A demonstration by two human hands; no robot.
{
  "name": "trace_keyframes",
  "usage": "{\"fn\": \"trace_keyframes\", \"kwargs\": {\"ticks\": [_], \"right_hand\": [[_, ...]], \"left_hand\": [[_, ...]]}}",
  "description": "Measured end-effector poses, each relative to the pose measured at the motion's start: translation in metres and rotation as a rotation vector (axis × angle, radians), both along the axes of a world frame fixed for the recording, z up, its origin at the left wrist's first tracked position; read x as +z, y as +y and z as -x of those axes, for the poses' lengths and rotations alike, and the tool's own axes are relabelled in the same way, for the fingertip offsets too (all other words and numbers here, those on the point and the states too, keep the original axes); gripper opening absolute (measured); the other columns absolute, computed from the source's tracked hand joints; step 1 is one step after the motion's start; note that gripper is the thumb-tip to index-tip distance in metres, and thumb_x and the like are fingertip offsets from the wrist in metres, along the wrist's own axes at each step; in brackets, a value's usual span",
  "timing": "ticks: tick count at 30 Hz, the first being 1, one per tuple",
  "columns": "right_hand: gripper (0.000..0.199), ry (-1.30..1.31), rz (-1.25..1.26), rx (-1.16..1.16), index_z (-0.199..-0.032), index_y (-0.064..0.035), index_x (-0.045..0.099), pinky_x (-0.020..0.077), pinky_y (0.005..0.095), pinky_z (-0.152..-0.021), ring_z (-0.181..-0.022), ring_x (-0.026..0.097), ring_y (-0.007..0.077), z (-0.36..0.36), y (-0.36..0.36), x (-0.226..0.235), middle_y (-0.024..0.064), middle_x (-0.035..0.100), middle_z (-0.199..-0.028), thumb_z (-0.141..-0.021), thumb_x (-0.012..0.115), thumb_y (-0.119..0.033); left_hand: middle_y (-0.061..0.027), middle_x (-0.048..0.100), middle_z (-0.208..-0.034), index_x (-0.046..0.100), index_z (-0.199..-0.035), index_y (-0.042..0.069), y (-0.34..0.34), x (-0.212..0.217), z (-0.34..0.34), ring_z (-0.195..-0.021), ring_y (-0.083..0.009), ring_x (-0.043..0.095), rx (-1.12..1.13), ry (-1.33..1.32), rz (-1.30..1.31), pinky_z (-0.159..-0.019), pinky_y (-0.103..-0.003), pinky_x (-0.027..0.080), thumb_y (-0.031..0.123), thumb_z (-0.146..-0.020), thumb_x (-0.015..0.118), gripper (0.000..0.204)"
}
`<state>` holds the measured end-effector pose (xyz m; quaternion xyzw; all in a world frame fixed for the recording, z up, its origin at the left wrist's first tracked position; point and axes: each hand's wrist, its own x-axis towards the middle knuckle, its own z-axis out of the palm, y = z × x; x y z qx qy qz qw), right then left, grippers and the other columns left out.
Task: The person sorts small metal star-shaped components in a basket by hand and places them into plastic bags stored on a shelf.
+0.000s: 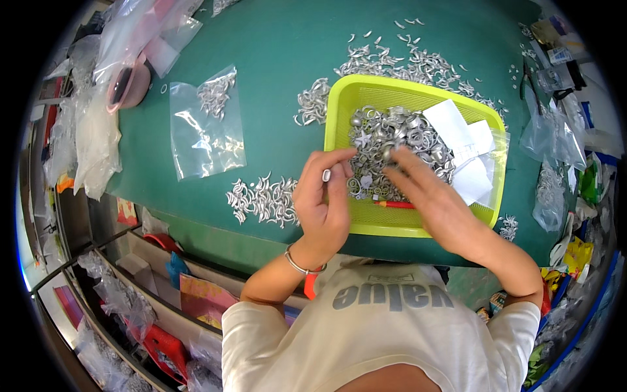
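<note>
Sorting silver rings from a yellow-green tray

A small silver ring (326,175) is pinched in the left hand (322,206) at the tray's (339,124) left edge. The right hand (428,189), fingers spread and unclenched, rests on the ring pile (392,140) inside. Loose metal pieces (264,199) and a clear bag (206,127) lie on the green table (274,52).

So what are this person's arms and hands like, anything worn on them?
Both hands are bare, with no gloves. The left hand has a thin silver bangle round the wrist, with a bit of red beside it. The right hand shows no jewellery. The forearms are uncovered; short sleeves of a cream T-shirt with grey lettering end near the elbows.
</note>
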<state>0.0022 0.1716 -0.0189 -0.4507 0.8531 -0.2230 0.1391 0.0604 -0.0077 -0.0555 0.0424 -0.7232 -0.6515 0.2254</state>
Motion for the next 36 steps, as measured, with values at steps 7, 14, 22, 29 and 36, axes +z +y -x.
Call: {"fn": "trace_keyframes", "kwargs": {"ticks": [7,14,22,29,36], "right_hand": [[0.034,0.001,0.072,-0.302,-0.103,0.0023,0.057,0.0482,0.0395,-0.074,-0.086,0.057,0.0334,0.033,0.019,0.019,0.0169,0.057,-0.094,-0.071,0.048,0.01],[0.031,0.35,-0.227,-0.237,-0.102,0.0083,0.056,0.0461,0.0383,-0.055,-0.067,0.058,0.0297,0.031,0.015,-0.026,0.0145,0.055,-0.069,-0.072,0.051,0.002],[0.032,0.069,-0.025,0.011,-0.099,0.0073,0.055,0.048,0.0381,-0.064,-0.075,0.058,0.0308,0.007,-0.003,-0.012,0.0165,0.055,-0.073,-0.067,0.052,0.004],[0.013,0.35,-0.175,-0.46,-0.082,0.0036,0.056,0.0478,0.0404,-0.065,-0.077,0.059,0.0322,0.052,0.031,0.001,0.0175,0.059,-0.079,-0.069,0.057,0.001],[0.012,0.283,-0.014,-0.407,-0.073,-0.0015,0.055,0.0427,0.0409,-0.065,-0.073,0.054,0.0329,0.061,0.036,-0.011,0.015,0.053,-0.072,-0.072,0.064,-0.009]], "left_hand": [[-0.0056,0.048,-0.08,0.054,-0.103,-0.005,-0.002,-0.001,-0.002,-0.063,-0.0068,0.04,0.003,0.004,0.007,-0.055,-0.019,0.033,0.001,-0.092,0.04,0.019],[-0.0056,0.047,-0.081,0.055,-0.103,-0.005,0.0,-0.001,0.0,-0.063,-0.007,0.04,0.0,0.005,0.011,-0.055,-0.019,0.033,0.002,-0.092,0.04,0.019],[-0.0053,0.048,-0.081,0.055,-0.103,-0.005,0.0,-0.002,0.0,-0.064,-0.0062,0.04,0.001,0.004,0.02,-0.056,-0.018,0.032,0.001,-0.092,0.04,0.019],[-0.0121,0.051,-0.082,0.056,-0.105,0.001,-0.015,0.033,0.028,-0.067,-0.0227,0.052,-0.388,-0.219,0.529,-0.058,-0.033,0.041,-0.003,-0.085,0.046,0.022],[-0.0162,0.057,-0.087,0.056,-0.104,0.003,0.007,0.023,0.103,-0.078,-0.0371,0.056,-0.632,-0.232,0.897,-0.065,-0.044,0.044,0.007,-0.079,0.058,0.025]]}}
